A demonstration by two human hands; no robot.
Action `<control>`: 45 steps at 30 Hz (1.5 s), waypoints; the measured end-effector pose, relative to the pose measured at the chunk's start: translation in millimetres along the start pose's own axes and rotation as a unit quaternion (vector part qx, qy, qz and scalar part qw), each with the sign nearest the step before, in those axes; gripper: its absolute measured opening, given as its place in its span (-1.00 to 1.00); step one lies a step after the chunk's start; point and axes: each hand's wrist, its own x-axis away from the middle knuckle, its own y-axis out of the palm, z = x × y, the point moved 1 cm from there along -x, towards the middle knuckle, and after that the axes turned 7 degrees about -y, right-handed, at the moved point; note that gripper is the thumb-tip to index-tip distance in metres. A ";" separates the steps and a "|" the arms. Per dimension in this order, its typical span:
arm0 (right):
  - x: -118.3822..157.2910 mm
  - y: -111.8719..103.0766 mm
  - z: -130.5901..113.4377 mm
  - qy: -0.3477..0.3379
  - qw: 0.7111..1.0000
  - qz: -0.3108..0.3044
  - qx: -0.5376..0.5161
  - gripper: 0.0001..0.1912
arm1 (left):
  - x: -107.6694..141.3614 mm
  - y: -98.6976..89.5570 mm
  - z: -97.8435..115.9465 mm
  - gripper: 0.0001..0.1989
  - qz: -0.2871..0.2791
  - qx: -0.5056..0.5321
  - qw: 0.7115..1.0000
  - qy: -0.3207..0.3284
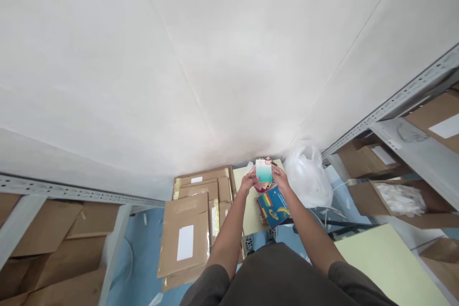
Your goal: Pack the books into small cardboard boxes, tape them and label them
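Note:
Between my hands is a small flat booklet or card (264, 172), white fading to teal, with a red mark in its upper corner. My left hand (249, 180) is closed on its left edge, and my right hand (280, 178) grips the right edge. Reddish and pink printed pieces show just behind and below it; whether they are held too I cannot tell. Nearer to me, a blue book (275, 206) with a rainbow stripe and yellow pictures lies on a stack, on a pale yellow tabletop (251, 222).
Flattened cardboard boxes (184, 236) are stacked left of the table. A white plastic bag (308, 177) stands at right. Metal shelves hold cartons on both sides, one an open box (369, 198) of white packets. A pale board (389, 267) lies at lower right; a wall rises ahead.

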 end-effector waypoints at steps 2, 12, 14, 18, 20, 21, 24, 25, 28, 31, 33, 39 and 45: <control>7.6 -8.7 -27.2 -0.002 1.000 -0.015 -0.018 -0.27 | 10.1 5.5 21.9 -0.55 -0.039 0.011 0.999 -0.001; 70.3 -80.9 -166.1 -0.093 0.989 -0.082 -0.085 -0.39 | 67.8 92.5 96.3 -0.32 -0.271 -0.013 0.959 0.084; 86.0 -104.0 -183.5 -0.107 0.987 -0.076 -0.097 -0.40 | 79.9 114.5 102.0 -0.23 -0.309 -0.036 0.947 0.079; 123.3 -165.1 -203.5 -0.132 0.984 -0.049 -0.110 -0.42 | 100.5 172.0 98.9 -0.06 -0.370 -0.094 0.923 0.054; 147.2 -204.6 -208.1 -0.155 0.981 -0.026 -0.116 -0.40 | 111.4 211.1 85.8 0.01 -0.396 -0.120 0.909 0.050; 160.9 -226.6 -209.4 -0.167 0.979 -0.014 -0.117 -0.39 | 117.9 232.9 75.8 0.03 -0.410 -0.132 0.901 0.048; 208.5 -300.4 -209.9 -0.194 0.973 0.026 -0.124 -0.37 | 144.2 303.0 33.3 0.00 -0.454 -0.163 0.875 0.033; 226.3 -326.7 -208.8 -0.199 0.971 0.042 -0.126 -0.37 | 155.0 326.5 16.0 -0.01 -0.467 -0.170 0.867 0.027; 284.3 -405.8 -201.5 -0.207 0.964 0.090 -0.138 -0.38 | 190.9 393.7 -39.6 -0.01 -0.499 -0.192 0.845 0.003; 346.5 -477.7 -188.7 -0.208 0.957 0.126 -0.155 -0.39 | 227.9 456.3 -95.7 -0.02 -0.537 -0.213 0.816 -0.030; 388.9 -518.5 -178.4 -0.210 0.951 0.153 -0.168 -0.38 | 252.7 496.5 -131.8 -0.03 -0.568 -0.222 0.791 -0.053; 497.1 -600.8 -146.2 -0.227 0.918 0.259 -0.196 -0.33 | 322.8 594.4 -226.7 -0.07 -0.641 -0.264 0.711 -0.116; 534.1 -636.2 -117.1 -0.222 0.882 0.352 -0.221 -0.30 | 348.0 638.0 -278.8 -0.10 -0.640 -0.321 0.689 -0.113</control>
